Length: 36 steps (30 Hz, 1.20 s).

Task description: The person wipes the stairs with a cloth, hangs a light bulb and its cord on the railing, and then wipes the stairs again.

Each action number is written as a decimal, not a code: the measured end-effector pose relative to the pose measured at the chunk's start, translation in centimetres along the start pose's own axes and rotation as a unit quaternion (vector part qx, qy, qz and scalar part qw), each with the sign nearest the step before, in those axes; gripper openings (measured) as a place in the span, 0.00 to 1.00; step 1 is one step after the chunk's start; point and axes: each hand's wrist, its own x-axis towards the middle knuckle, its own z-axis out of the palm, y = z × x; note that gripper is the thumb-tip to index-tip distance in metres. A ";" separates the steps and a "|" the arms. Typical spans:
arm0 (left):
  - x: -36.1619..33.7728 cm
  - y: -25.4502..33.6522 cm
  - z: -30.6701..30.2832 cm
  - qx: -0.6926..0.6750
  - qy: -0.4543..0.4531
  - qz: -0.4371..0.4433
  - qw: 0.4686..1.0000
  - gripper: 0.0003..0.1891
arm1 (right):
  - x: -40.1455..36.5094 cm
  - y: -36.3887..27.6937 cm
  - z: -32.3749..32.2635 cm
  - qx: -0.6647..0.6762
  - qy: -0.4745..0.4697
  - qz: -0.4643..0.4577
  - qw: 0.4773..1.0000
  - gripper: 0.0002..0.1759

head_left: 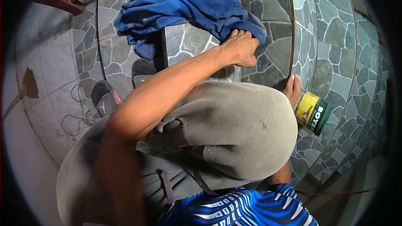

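Note:
My left hand (242,49) is closed on the bunched right end of a dusty blue cloth (180,0), pressing it against the stone-patterned tile step (272,37). The rest of the cloth spreads up and to the left in loose folds. Past my bent knee, my right hand (293,88) shows only a few stretched fingers, at the edge of the step's riser; its palm is hidden by the knee. Close beside those fingers is a green and yellow paint can (313,113) lettered "BOYS", tilted in this view.
More tiled steps (335,71) run along the right. My shoes (104,96) are at the left, near a thin dark cord (75,117) on pale floor tiles. A broom-like tool (29,86) lies at far left, and a reddish frame (58,0) stands at upper left.

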 end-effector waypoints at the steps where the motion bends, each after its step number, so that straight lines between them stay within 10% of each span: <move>1: 0.0 -0.6 0.2 -0.021 0.024 0.007 0.999 0.20 | 0.1 -0.1 -0.1 0.002 -0.002 0.003 1.000 0.48; 4: 0.8 -2.7 1.1 -0.081 0.165 0.028 0.982 0.14 | 0.0 -0.2 0.0 0.009 -0.001 0.007 1.000 0.48; 17: 4.5 -2.8 2.3 -0.291 0.291 -0.018 0.911 0.15 | 0.0 0.0 0.2 0.017 -0.002 0.019 1.000 0.48; 36: 4.5 -2.4 2.3 -0.284 0.250 -0.115 0.919 0.22 | -0.3 -0.2 -0.1 0.029 -0.014 0.012 0.999 0.48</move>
